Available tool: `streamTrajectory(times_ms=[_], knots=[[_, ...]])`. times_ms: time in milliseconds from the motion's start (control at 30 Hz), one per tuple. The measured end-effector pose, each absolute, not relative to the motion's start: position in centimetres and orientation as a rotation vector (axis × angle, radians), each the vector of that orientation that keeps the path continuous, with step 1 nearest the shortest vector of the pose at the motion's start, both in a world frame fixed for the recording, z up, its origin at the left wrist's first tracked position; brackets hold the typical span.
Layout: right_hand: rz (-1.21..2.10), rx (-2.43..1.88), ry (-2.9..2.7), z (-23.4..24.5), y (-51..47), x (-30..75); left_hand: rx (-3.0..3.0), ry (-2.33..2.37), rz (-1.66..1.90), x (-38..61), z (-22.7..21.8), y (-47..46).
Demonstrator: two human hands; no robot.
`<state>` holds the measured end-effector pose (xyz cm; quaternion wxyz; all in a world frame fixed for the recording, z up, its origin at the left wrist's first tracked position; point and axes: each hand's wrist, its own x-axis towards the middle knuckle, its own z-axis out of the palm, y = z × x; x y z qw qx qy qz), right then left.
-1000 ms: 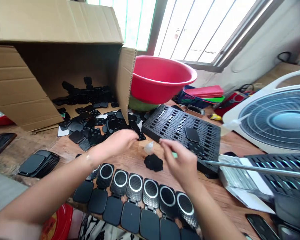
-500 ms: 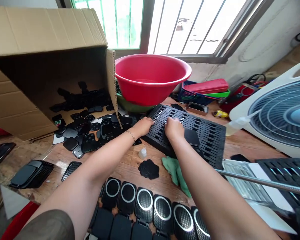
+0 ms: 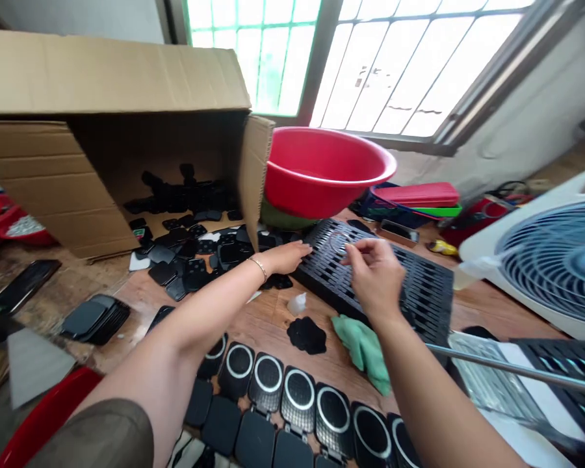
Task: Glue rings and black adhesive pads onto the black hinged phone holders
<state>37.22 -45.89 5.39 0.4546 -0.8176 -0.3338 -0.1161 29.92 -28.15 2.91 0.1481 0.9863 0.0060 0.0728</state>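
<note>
A: Black slotted plastic tray [image 3: 419,286], where was it?

B: Past the middle of the wooden tabletop [image 3: 268,318]. Nearest the person lay a row of black hinged cases with silver rings [image 3: 297,406]. Beyond them were a crumpled green cloth [image 3: 365,351], a black flower-shaped pad [image 3: 306,335] and a small clear bottle [image 3: 297,303]. Then came the tray, its far left corner just beside a red plastic basin [image 3: 322,172].

A: And the hands?

B: The left hand [image 3: 286,257] lay flat on the tray's near left corner, fingers stretched out, gripping nothing. The right hand [image 3: 377,279] hovered over the slots, thumb and fingertips pinching what looked like a thin pale ring [image 3: 340,242]. It was too faint to be sure.

A: What could have gone wrong?

B: As I judged it, so slight a ring, held only by its edge, could slip. It might drop through a slot or roll among the loose black parts [image 3: 185,266] spilling from the tipped brown cardboard box [image 3: 112,78]. The bottle stood between the forearms, so a low sweep of either might tip it.
</note>
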Motion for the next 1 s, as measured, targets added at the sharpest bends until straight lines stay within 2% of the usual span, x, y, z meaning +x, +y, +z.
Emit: streamTrajectory(times_ms=[67,200,300,400,500,633,1000], knots=[[-0.164,-1.748,-0.953,6.8,-46.6,32.9,2.8,0.052,0.26,24.7,5.1,-26.7],[0.181,-1.613,-1.418,6.1,-45.0,24.1,2.705,0.155,0.49,9.2,7.3,-24.7],[0.315,-1.476,-1.587,2.4,-41.1,18.4,2.628,0.643,0.537,-1.7,5.2,-25.8],[0.327,-1.473,-1.765,-1.5,-36.8,14.3,2.573,0.823,0.558,-7.4,1.0,-28.2],[0.269,-1.568,-1.905,-3.7,-34.2,11.8,2.511,0.973,0.612,-8.8,-2.8,-30.1],[0.237,-1.656,-2.016,-4.0,-33.6,10.7,2.462,1.058,0.628,-8.4,-5.3,-30.2],[0.165,-1.686,-2.093,-2.3,-35.6,11.2,2.539,1.035,0.481,-7.8,-6.0,-29.3]])
